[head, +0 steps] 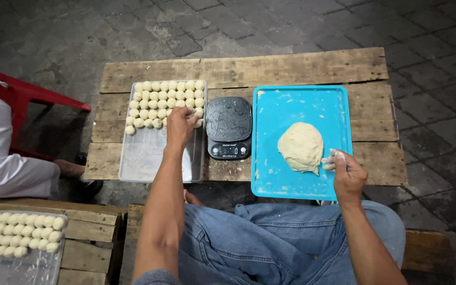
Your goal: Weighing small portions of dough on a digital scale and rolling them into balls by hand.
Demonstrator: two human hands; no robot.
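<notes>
Dough balls (167,100), small and pale, sit in rows at the far end of a clear tray (143,163) just left of the black kitchen scale (229,126) on my wooden bench (249,68). My left hand (179,125) rests on the nearest row; its fingers (188,112) are curled down over the balls, and I cannot tell whether they have hold of one, since the hand hides what is under it. Right of the scale lies a blue tray (291,100) carrying a large lump of dough (301,146). My right hand (347,171) is at the lump's right edge, its floured fingers (329,161) bent and touching the dough; whether they pinch a piece is hard to make out. The scale's display is too small to make out. Left of the scale and nearer me, a second tray of dough balls (22,232) is cut off by the frame edge. A seated person in white (1,158), beside a red chair (22,92), is only partly in view.
</notes>
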